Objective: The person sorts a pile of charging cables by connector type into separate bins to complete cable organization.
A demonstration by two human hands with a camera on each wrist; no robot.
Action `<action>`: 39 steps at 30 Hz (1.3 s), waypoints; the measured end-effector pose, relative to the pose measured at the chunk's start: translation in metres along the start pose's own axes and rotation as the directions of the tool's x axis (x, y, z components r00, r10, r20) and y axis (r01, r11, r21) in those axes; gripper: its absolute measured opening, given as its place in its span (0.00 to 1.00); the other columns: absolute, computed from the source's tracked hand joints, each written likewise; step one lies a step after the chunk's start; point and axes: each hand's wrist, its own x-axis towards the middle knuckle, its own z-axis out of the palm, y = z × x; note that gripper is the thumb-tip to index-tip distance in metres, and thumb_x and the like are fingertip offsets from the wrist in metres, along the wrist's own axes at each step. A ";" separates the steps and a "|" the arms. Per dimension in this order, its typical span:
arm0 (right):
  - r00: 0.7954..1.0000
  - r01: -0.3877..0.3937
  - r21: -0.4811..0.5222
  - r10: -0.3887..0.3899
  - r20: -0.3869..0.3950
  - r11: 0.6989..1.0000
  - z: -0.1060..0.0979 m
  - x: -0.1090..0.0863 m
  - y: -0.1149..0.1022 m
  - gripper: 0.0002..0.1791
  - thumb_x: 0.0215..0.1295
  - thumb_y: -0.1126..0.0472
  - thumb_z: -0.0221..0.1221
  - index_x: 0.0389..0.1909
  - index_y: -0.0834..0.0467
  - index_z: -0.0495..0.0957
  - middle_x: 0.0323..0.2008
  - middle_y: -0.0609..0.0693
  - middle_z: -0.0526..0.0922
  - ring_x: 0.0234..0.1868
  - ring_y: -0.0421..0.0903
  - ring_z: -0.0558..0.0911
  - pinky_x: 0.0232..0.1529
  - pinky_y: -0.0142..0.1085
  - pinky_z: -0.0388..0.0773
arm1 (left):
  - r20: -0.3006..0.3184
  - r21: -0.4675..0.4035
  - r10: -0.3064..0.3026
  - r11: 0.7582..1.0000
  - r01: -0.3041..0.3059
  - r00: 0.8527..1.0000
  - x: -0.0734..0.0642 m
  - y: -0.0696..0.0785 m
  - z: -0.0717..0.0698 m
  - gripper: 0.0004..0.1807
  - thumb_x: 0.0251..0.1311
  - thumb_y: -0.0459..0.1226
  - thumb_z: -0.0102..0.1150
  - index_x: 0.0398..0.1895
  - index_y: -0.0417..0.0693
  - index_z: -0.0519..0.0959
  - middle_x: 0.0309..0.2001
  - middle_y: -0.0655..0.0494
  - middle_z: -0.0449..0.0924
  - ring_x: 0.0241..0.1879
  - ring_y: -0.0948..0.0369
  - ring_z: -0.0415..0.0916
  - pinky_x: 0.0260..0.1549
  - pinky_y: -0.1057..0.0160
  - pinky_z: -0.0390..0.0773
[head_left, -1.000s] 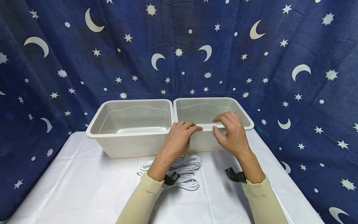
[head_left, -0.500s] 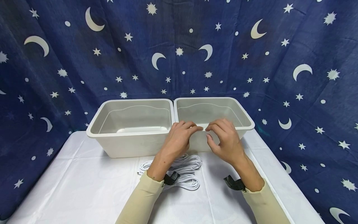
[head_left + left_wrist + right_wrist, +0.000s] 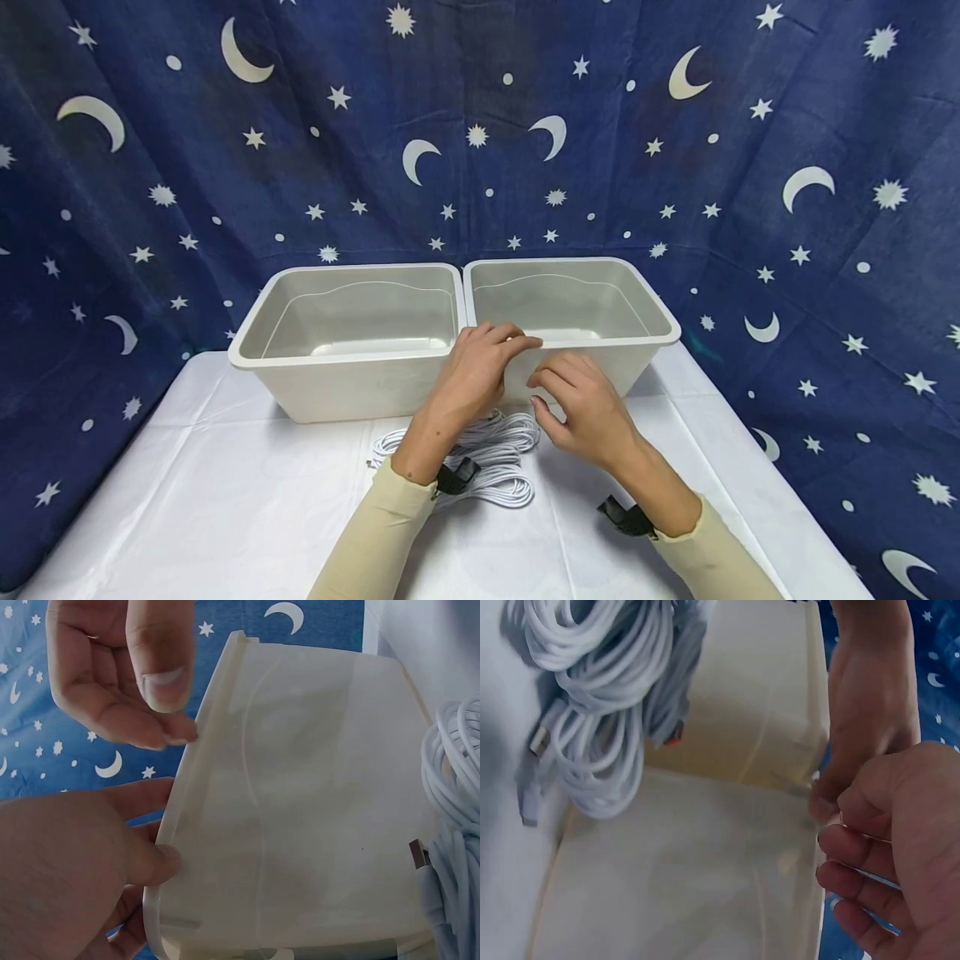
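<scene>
Two pale grey plastic bins stand side by side in the head view, a left bin point(image 3: 345, 387) and a right bin point(image 3: 630, 342). My left hand point(image 3: 472, 375) grips the right bin's front rim near its left corner. In the left wrist view its thumb point(image 3: 161, 864) lies on the outer side and fingers reach behind the rim. My right hand point(image 3: 585, 408) hovers before the right bin's front wall, fingers loosely bent, holding nothing. Bundled white USB cables point(image 3: 498, 475) lie on the table below my left wrist, partly hidden by it.
A white cloth covers the table point(image 3: 225, 508). Behind and beside it hangs a dark blue curtain point(image 3: 600, 167) with moons and stars. A metal USB plug point(image 3: 420, 853) sticks out of the cable bundle. The visible insides of both bins show only bare walls and floor.
My right hand has come down from over the right bin's rim, moving left and toward me to in front of its wall. The left hand has stayed on the rim.
</scene>
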 end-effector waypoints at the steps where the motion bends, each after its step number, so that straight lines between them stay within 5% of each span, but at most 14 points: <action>1: 1.000 0.001 0.002 -0.001 0.013 1.000 0.001 0.000 -0.001 0.08 0.59 0.65 0.64 0.39 0.58 0.84 0.39 0.49 0.84 0.44 0.51 0.82 0.49 0.49 0.76 | -0.001 -0.002 0.000 1.000 0.000 1.000 0.000 0.000 0.000 0.39 0.53 0.16 0.58 0.64 0.61 0.84 0.56 0.63 0.84 0.49 0.56 0.77 0.45 0.56 0.74; 17: 0.984 0.078 0.017 -0.079 0.162 0.997 0.036 -0.009 -0.017 0.12 0.60 0.60 0.68 0.44 0.59 0.86 0.44 0.48 0.85 0.47 0.50 0.83 0.52 0.47 0.79 | -0.001 -0.053 0.005 0.999 -0.005 1.000 -0.001 -0.002 -0.001 0.39 0.51 0.17 0.62 0.65 0.60 0.84 0.56 0.62 0.84 0.50 0.56 0.77 0.46 0.55 0.74; 28: 0.964 0.106 -0.017 -0.098 0.249 0.994 0.061 -0.007 -0.025 0.15 0.57 0.57 0.72 0.44 0.56 0.84 0.42 0.48 0.84 0.46 0.49 0.82 0.54 0.46 0.78 | -0.001 -0.067 -0.022 0.998 0.022 1.000 0.000 -0.001 0.000 0.36 0.58 0.19 0.59 0.65 0.61 0.84 0.56 0.63 0.84 0.53 0.57 0.77 0.49 0.56 0.74; 39: 0.955 0.110 -0.030 -0.097 0.281 0.993 0.078 0.000 -0.033 0.14 0.54 0.55 0.74 0.39 0.52 0.82 0.38 0.45 0.85 0.42 0.47 0.84 0.54 0.46 0.79 | -0.026 -0.079 -0.017 0.997 0.015 1.000 0.001 0.000 0.000 0.39 0.49 0.16 0.59 0.63 0.59 0.85 0.55 0.61 0.85 0.53 0.55 0.78 0.49 0.54 0.75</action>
